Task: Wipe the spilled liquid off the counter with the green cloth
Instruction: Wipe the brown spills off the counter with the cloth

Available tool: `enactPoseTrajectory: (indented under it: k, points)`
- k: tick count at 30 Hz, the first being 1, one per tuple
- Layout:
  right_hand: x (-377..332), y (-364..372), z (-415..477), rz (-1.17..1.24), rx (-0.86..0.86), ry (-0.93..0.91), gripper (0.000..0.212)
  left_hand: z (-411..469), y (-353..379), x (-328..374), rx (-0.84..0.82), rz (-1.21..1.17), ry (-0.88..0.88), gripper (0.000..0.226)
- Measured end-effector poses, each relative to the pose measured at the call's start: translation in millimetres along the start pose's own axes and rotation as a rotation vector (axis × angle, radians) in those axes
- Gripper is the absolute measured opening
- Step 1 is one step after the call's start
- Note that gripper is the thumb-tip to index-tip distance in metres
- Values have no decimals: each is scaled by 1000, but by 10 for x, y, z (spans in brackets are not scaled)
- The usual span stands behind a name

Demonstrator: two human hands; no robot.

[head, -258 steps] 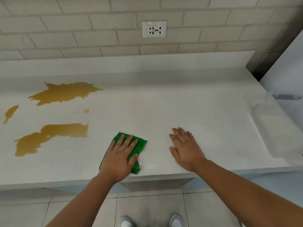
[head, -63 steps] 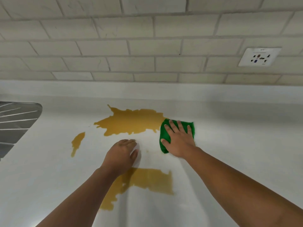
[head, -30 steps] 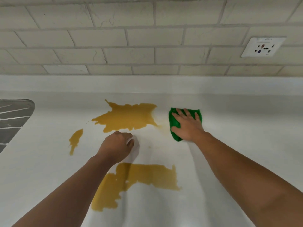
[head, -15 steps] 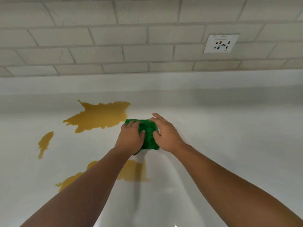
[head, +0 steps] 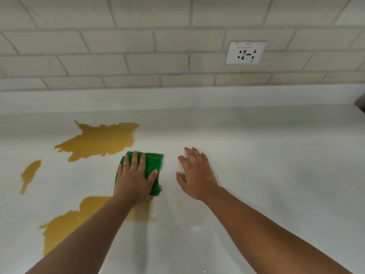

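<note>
A wall of pale brick tiles point(head: 138, 62) fills the top of the frame, with a white socket point(head: 245, 53) at the upper right. Below it a white tabletop point(head: 276, 155) runs across the whole picture.

Most of the job looks undone. The spilled liquid shows as three amber patches on the left half of the frame. A large puddle point(head: 98, 141) lies at the centre left. A small streak point(head: 29, 175) sits near the left edge. A lower puddle point(head: 65, 224) at the bottom left is partly hidden by the left forearm. All three have full, sharp outlines, so I judge that little or none of the liquid has been taken up. The right half of the tabletop shows no amber at all.

The green cloth point(head: 152, 163) lies folded flat at the centre of the frame, between the large puddle above and the lower puddle below. Its upper left corner is just beside the large puddle's edge, and whether they touch I cannot tell.

The left hand point(head: 134, 178) lies palm down on top of the cloth. Its fingers are straight and spread, pressing rather than gripping, and green shows past the fingertips and the thumb. The right hand point(head: 195, 175) rests flat on bare tabletop just right of the cloth, fingers straight, holding nothing and apart from the cloth.
</note>
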State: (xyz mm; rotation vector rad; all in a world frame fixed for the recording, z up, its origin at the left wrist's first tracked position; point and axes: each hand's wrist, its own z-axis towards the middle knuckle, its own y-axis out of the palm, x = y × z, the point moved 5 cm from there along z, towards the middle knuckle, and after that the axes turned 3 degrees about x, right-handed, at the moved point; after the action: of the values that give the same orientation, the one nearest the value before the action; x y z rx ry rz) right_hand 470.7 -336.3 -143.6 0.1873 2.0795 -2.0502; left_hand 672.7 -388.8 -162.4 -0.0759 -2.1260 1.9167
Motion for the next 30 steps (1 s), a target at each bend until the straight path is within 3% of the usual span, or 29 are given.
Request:
enactPoseTrajectory:
  k: [3, 5, 10, 14, 17, 21, 23, 26, 30]
  points:
    - [61, 47, -9, -2, -4, 3, 69, -175, -174, -388, 97, -132, -106, 88]
    - [100, 66, 2, -11, -5, -4, 69, -76, -280, -568, 147, -223, -198, 81]
    - [123, 52, 33, -55, -18, -33, 70, 546, -218, -550, 45, -19, -241, 75]
    - [167, 21, 144, -67, -16, -44, 74, 594, -108, -75, 26, 58, -62, 83]
    - [216, -6, 244, -75, -12, -35, 76, 144, -50, 268, -5, 35, 143, 80]
    - [260, -9, 334, -80, -13, -41, 76, -472, -28, 110, -57, 29, 257, 71]
    - [281, 0, 344, -79, -12, -44, 74, -436, -86, -223, -32, 39, 199, 76]
    - [320, -6, 319, -68, 4, -43, 70, -41, -179, -728, 14, 36, -35, 82]
    - [388, 6, 247, -76, 9, -57, 69, 687, -216, -792, -15, 65, -234, 74]
